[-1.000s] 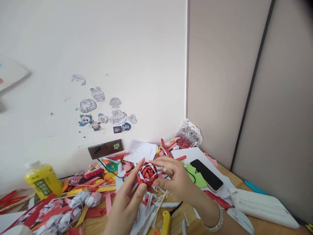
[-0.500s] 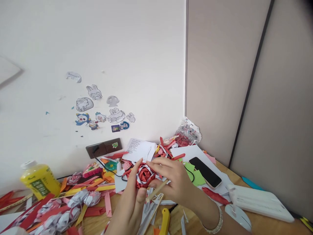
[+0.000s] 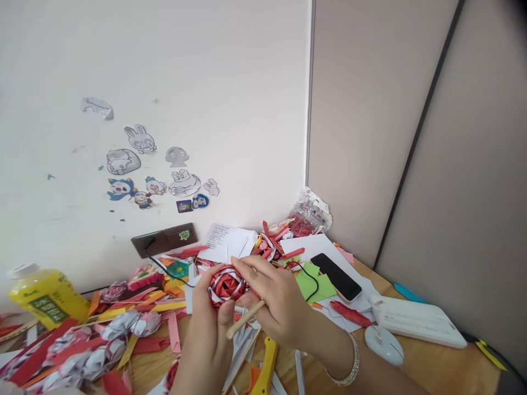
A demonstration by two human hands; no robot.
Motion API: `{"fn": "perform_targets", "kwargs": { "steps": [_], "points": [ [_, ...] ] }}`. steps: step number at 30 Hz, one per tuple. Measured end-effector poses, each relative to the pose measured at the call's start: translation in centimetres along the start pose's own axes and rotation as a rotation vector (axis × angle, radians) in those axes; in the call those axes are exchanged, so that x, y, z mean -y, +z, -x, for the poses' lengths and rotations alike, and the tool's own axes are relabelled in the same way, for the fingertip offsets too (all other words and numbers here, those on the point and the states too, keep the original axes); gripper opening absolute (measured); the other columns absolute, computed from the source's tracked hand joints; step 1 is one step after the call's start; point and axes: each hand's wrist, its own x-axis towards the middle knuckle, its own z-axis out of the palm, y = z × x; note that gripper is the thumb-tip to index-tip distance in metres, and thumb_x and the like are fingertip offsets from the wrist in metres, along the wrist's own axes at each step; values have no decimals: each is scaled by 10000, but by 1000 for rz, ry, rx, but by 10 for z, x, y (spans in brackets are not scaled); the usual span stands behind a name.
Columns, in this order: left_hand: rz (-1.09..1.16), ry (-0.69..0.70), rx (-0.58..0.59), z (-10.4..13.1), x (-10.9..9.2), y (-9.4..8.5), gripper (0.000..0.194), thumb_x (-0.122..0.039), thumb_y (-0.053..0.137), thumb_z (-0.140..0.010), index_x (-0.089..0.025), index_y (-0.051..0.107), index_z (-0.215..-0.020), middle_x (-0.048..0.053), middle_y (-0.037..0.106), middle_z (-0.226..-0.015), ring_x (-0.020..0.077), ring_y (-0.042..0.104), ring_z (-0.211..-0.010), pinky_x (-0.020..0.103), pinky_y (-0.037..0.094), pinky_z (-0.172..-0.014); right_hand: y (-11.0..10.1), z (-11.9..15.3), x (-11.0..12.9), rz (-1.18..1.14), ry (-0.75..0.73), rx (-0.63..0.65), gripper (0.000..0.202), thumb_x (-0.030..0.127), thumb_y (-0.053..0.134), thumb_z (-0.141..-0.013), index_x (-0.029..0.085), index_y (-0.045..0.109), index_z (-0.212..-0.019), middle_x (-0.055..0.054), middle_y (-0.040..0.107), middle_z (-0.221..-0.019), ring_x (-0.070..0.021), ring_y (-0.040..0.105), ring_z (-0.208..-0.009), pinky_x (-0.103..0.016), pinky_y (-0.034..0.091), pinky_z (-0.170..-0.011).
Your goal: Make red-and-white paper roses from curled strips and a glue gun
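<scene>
Paper flower (image 3: 227, 286), red-and-white: above worktop (image 3: 442, 376), between both sets of fingers. Left hand (image 3: 208, 323): grasping flower's left side, thumb at near edge. Right hand (image 3: 282, 299): back upward, fingers arched to far-right rim, wooden stick (image 3: 246, 319) clasped.

The paper rose (image 3: 226, 286) was red banded with white, the wooden stick (image 3: 246, 320) pale tan, the bottle (image 3: 49, 296) yellow (its cap (image 3: 23, 269) white), the smartphone screen (image 3: 336, 276) black.

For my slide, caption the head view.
Left hand holds a red paper rosette; right hand, gripping a stick, touches its rim.
</scene>
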Motion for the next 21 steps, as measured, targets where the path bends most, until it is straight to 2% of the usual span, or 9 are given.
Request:
{"fn": "perform_targets", "kwargs": {
  "steps": [4, 8, 11, 14, 18, 21],
  "points": [
    [19, 35, -66, -1, 4, 3, 439, -508, 360, -909, -198, 457, -1205, 90, 602, -1086, 223, 622, -918, 358, 495, -803, 5, 2, -1, -48, -6, -58, 447, 215, 354, -953, 137, 404, -1390, -124, 544, -1326, -203, 570, -1148, -295, 529, -888],
    [-48, 94, -92, 2, 7, 6, 469, -508, 372, -899, -188, 439, -1234, 117, 557, -1184, 249, 596, -1005, 387, 485, -840, 9, 5, 3, -63, -3, -109, 449, 179, 379, -945, 117, 415, -1388, -124, 534, -1343, -198, 545, -1190, -294, 495, -963],
    [-155, 83, -74, 4, 4, 7, 449, -428, 367, -899, -173, 418, -1265, 131, 565, -1167, 270, 605, -979, 419, 486, -805, 10, 5, 5, -84, 29, -111, 449, 169, 385, -941, 103, 421, -1384, -126, 532, -1344, -197, 545, -1192, -293, 481, -987],
    [-201, 173, -48, 3, 5, 3, 424, -354, 377, -889, -180, 418, -1274, 120, 587, -1135, 276, 600, -1002, 421, 488, -834, 9, 5, 6, -124, 41, -81, 460, 162, 384, -938, 113, 407, -1394, -113, 513, -1364, -193, 539, -1199, -293, 480, -992],
    [-264, 241, -28, -5, 22, -5, 441, -375, 398, -882, -174, 417, -1275, 146, 552, -1198, 317, 546, -1100, 489, 464, -899, 7, 4, 3, -188, 30, -49, 474, 146, 370, -938, 129, 383, -1411, -100, 489, -1388, -177, 506, -1237, -282, 464, -1006],
    [-326, 239, 54, -9, 35, -5, 467, -382, 456, -852, -178, 433, -1272, 152, 574, -1159, 339, 558, -1073, 520, 482, -858, 4, 3, 1, -166, 16, -8, 495, 145, 363, -931, 121, 359, -1425, -110, 463, -1411, -188, 484, -1258, -295, 457, -1010]
  ]
}}
